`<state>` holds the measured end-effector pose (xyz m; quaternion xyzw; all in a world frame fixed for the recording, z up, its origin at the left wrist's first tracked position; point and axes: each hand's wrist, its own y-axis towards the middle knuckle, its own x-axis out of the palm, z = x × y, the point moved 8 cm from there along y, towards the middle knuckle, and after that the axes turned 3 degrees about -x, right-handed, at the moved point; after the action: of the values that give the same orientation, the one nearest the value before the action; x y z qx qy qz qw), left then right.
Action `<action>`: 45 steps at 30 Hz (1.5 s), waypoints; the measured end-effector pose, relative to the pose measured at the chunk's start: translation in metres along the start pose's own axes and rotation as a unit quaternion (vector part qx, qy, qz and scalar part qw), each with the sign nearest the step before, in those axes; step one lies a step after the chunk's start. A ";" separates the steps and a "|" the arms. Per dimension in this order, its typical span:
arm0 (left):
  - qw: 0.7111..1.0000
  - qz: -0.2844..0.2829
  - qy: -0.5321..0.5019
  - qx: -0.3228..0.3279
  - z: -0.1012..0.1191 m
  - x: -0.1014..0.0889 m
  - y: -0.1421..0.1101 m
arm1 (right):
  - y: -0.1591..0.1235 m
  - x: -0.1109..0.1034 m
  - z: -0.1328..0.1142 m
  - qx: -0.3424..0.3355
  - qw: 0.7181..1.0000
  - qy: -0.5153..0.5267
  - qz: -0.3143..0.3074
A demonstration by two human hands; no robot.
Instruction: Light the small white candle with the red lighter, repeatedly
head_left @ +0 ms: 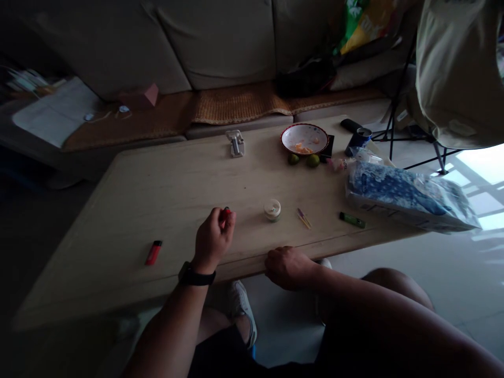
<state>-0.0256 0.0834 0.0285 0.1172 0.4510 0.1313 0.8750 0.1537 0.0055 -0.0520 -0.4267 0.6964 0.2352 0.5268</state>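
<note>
Gripping red lighter (226, 213), left hand (212, 237); candle (271, 210) in jar (274, 219)

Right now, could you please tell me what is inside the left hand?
The left hand grips a red object, possibly a lighter; only part shows, and the curled grip covers the rest.

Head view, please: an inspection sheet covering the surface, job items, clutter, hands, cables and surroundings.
Surface: pale table, seam along its near edge.
Job's things: red object, partly hidden, perhaps a lighter; jar candle; red lighter; green lighter.
Clutter: bowl with orange scraps, green fruits, can, blue package.
Hands: left hand closed around the red object; right hand curled at the near edge, contents hidden.
Cables: possible pale cord on the sofa, too dim to confirm.
Surroundings: sofa beyond the table; beige folding chair at right.
</note>
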 end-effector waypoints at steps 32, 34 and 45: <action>0.979 -0.055 0.141 0.135 0.073 0.058 0.003 | 0.000 0.002 0.001 0.004 1.000 0.008 0.005; 0.979 -0.054 0.140 0.136 0.073 0.058 0.003 | 0.000 0.001 0.001 0.002 1.000 0.005 0.009; 0.969 -0.069 0.195 0.136 0.079 0.065 0.004 | -0.001 0.001 0.002 0.003 1.000 0.018 0.003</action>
<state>0.0751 0.1021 0.0247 0.1755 0.6333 0.0287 0.7532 0.1552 0.0063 -0.0531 -0.4273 0.7075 0.2266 0.5152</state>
